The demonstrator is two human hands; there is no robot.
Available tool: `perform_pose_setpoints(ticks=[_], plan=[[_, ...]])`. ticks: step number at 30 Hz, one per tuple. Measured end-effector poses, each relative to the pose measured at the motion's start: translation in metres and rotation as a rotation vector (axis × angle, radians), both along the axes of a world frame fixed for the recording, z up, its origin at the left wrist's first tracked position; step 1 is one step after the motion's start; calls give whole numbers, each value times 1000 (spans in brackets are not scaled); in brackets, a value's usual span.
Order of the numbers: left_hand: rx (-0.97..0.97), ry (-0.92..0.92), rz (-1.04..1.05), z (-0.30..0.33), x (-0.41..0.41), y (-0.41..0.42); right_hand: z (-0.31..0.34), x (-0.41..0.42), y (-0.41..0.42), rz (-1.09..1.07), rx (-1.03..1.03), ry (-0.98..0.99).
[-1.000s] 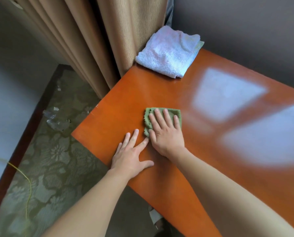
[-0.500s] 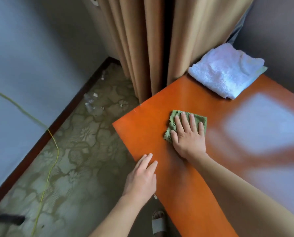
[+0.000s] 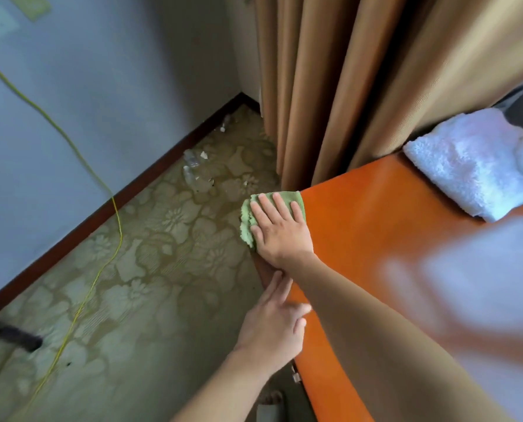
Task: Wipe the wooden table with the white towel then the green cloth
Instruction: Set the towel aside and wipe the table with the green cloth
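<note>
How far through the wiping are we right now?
Towel stage looks done: the white towel lies folded at the table's far end, untouched. In hand: the right hand presses the green cloth flat at the table's left corner, cloth overhanging the edge; the left hand rests at the near edge. How much table remains unwiped cannot be told.

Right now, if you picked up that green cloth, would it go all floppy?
Probably floppy: the green cloth already droops over the table corner beside the right hand. It looks thin, so likely light. Its fuzzy weave shouldn't slip much.
</note>
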State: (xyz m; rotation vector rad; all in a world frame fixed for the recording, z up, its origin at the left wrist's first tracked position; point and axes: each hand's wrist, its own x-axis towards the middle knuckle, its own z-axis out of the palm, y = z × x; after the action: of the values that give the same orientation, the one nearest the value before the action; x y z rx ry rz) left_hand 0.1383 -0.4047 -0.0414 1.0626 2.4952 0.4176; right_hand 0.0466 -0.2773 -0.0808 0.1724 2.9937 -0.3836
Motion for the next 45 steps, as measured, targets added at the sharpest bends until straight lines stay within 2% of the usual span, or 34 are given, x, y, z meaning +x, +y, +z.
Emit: perform_pose_setpoints(ticks=[2,5,8,10,14,17,21,24,28,31,33,37,40,43,45], plan=[[-36,-30,65,3,-22,9,0,-1,36,-142,8,5],[-75,-99,58,3,-34,19,0,4,88,-321,52,-3],[-104,-111,52,2,-30,22,1,7,102,-430,48,-40],[-103,-116,66,3,-29,23,2,7,81,-409,51,-41],[-114,-115,70,6,-32,24,4,15,26,-169,15,-51],[-146,-142,77,7,-35,23,6,26,36,-83,17,-89],[-212,-191,87,6,-34,25,1,75,90,-352,37,-88],[-269,-153,90,7,-30,28,3,129,84,-495,21,-110],[-291,-152,221,10,-5,49,5,200,14,-482,-3,-90],[-177,-167,310,11,29,67,5,251,-7,-436,4,-101],[-92,-184,167,10,58,76,4,287,12,-550,10,-101],[-58,-218,-244,11,118,96,3,386,65,-1041,36,-164],[-69,-186,-438,7,154,117,7,453,76,-1340,-19,-231],[-93,-129,-543,6,187,134,9,460,44,-1468,-17,-217],[-102,-99,-534,7,206,141,7,444,18,-1407,-16,-188]])
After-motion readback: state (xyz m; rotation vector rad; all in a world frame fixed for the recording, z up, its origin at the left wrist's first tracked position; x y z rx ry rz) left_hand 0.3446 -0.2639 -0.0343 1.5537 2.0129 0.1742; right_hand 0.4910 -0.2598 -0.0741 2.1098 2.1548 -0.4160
